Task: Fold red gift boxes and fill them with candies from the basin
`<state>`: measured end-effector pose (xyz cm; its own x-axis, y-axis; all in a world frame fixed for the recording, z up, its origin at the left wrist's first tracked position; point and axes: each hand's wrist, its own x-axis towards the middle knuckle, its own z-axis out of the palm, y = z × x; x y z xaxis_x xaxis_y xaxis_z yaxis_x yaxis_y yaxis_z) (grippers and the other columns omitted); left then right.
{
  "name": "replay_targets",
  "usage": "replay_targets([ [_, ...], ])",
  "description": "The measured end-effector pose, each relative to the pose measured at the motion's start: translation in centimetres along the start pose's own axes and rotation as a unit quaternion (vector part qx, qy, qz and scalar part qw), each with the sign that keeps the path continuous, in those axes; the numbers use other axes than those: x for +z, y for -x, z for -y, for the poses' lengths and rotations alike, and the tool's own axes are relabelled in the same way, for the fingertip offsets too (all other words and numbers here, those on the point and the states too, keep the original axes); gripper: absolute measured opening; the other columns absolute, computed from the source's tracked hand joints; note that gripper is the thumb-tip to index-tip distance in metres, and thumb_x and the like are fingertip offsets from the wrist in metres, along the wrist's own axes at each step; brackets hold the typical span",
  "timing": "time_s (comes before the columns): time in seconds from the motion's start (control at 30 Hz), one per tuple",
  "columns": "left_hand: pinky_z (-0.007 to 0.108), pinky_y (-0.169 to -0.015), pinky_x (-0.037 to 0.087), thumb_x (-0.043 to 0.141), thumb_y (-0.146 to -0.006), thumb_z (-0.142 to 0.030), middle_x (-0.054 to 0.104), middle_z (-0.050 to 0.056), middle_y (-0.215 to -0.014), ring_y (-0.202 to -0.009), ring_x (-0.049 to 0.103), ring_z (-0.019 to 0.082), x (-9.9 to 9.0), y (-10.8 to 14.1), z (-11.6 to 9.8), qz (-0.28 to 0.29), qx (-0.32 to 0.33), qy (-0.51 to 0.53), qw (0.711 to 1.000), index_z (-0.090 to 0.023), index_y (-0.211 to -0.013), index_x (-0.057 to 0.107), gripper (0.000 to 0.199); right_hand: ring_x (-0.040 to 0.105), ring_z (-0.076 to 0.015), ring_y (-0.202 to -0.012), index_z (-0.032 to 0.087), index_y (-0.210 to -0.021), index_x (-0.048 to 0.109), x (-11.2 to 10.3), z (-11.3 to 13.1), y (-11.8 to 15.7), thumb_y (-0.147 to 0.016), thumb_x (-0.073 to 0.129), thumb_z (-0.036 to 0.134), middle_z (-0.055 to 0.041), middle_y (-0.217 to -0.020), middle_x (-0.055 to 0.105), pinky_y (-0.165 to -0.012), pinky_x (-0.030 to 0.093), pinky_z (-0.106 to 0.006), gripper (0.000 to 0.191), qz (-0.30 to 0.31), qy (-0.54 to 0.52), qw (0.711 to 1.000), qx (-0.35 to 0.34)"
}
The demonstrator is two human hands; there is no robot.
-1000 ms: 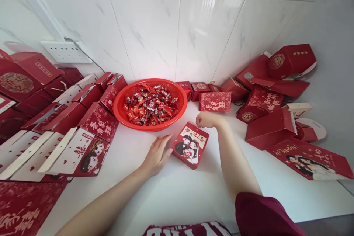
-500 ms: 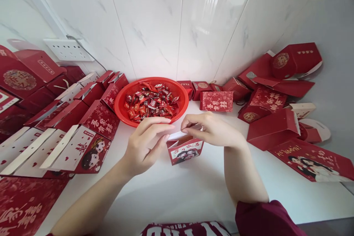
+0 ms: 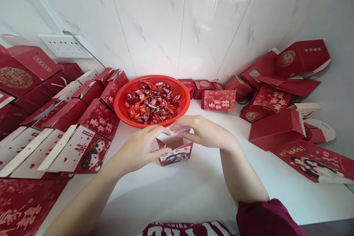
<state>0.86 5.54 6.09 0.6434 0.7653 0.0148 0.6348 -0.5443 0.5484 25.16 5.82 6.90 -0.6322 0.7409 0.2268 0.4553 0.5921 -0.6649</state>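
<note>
A small red-and-white candy box (image 3: 178,156) with a cartoon couple printed on its front stands with its top open in the middle of the table. My left hand (image 3: 141,147) grips its left side, thumb at the front rim and fingers towards the back flap. On the other side, the fingers of my right hand (image 3: 203,131) are bent round the raised back flap and the right edge; part of their grip is hidden. Just behind both hands sits a red plastic basket (image 3: 117,108) with wrapped candies (image 3: 152,103) in it.
Rows of open red and white boxes (image 3: 73,151) line the left side. Closed red boxes (image 3: 218,100) stand along the tiled wall. A pile of red boxes (image 3: 276,129) lies at the right. A socket strip (image 3: 65,46) with a cable is on the wall.
The box has shifted left, and its top shows wider open. My left hand has come down onto its left side; my right hand has moved left along the back flap.
</note>
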Motion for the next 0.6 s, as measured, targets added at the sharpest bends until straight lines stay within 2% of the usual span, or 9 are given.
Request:
replay_targets([
  [0.2, 0.032, -0.096, 0.045, 0.067, -0.086, -0.045, 0.061, -0.003, -0.128, -0.117, 0.057, 0.021, -0.3, 0.3, 0.0, 0.019, 0.005, 0.010, 1.000, -0.034, -0.122, 0.055, 0.040, 0.065, -0.0153, -0.098, 0.025, -0.108, 0.073, 0.1, 0.1, 0.3, -0.091, 0.054, 0.007, -0.0013, -0.114, 0.070, -0.088, 0.049, -0.029, 0.031, -0.025, 0.043, 0.998, -0.031],
  [0.37, 0.031, -0.092, 0.047, 0.070, -0.083, -0.048, 0.064, -0.004, -0.123, -0.112, 0.061, 0.021, -0.2, 0.0, 0.0, 0.022, 0.003, 0.042, 0.999, -0.034, -0.120, 0.057, 0.042, 0.059, -0.0177, -0.092, 0.026, -0.108, 0.075, 0.1, 0.0, 0.5, -0.090, 0.061, 0.015, -0.0065, -0.103, 0.063, -0.076, 0.048, -0.030, 0.025, -0.059, 0.105, 0.992, -0.032],
  [0.5, 0.032, -0.091, 0.049, 0.072, -0.080, -0.049, 0.065, -0.002, -0.121, -0.109, 0.062, 0.023, -0.1, -0.2, 0.2, 0.017, 0.009, 0.044, 0.999, -0.031, -0.121, 0.057, 0.047, 0.056, -0.0194, -0.087, 0.030, -0.111, 0.074, 0.2, 0.7, 0.7, -0.090, 0.065, 0.024, -0.0046, -0.093, 0.061, -0.087, 0.043, -0.040, 0.023, -0.050, 0.204, 0.978, -0.023],
  [0.6, 0.033, -0.087, 0.051, 0.072, -0.079, -0.051, 0.065, 0.001, -0.121, -0.105, 0.064, 0.024, 0.2, -0.3, 0.2, 0.013, 0.007, 0.032, 0.999, -0.030, -0.124, 0.055, 0.053, 0.058, -0.0222, -0.092, 0.025, -0.113, 0.071, 0.7, 1.4, 0.6, -0.089, 0.068, 0.027, -0.0056, -0.095, 0.064, -0.092, 0.041, -0.043, 0.024, -0.028, 0.236, 0.971, -0.001],
])
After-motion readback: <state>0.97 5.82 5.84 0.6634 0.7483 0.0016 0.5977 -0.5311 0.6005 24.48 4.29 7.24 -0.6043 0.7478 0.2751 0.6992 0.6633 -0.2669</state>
